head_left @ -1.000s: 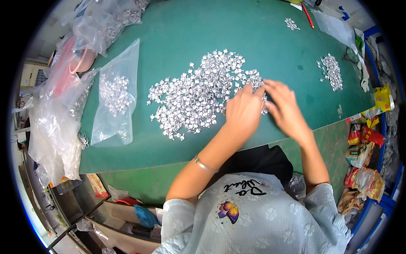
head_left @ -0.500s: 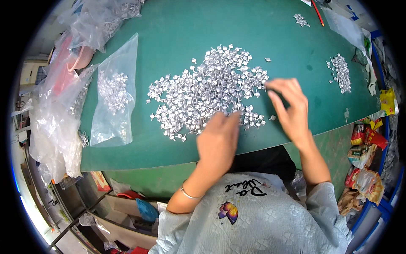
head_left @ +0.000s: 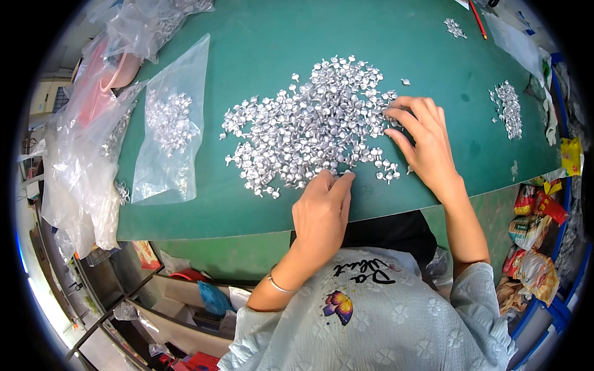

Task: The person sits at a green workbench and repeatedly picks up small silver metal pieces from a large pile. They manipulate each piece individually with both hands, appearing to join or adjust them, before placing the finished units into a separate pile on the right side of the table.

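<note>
A broad heap of small silvery metal pieces [head_left: 303, 133] with round heads and short stems lies on a green tabletop [head_left: 260, 43]. At its near edge is my left hand [head_left: 322, 210], thumb and fingers bent together; whatever they pinch is too small to make out. My right hand [head_left: 426, 145] reaches the heap's right edge, its fingers curved and its thumb held apart from them. The fingertips of that hand are beside a few pieces, and I see nothing gripped. A few loose pieces [head_left: 388, 172] lie between the two hands.
Left of the heap lies a clear plastic bag [head_left: 170, 179] with similar pieces inside. Larger plastic bags [head_left: 80, 185] and a pink basket [head_left: 124, 71] crowd the left edge. Smaller piles [head_left: 510, 111] [head_left: 455, 28] and a red pencil [head_left: 478, 20] are at the right. Snack packets [head_left: 529, 229] sit beyond the table's right edge.
The view has shifted slightly. My right hand has come in against the heap's right edge. My left hand, blurred before, is now steadier and a little back from the pieces.
</note>
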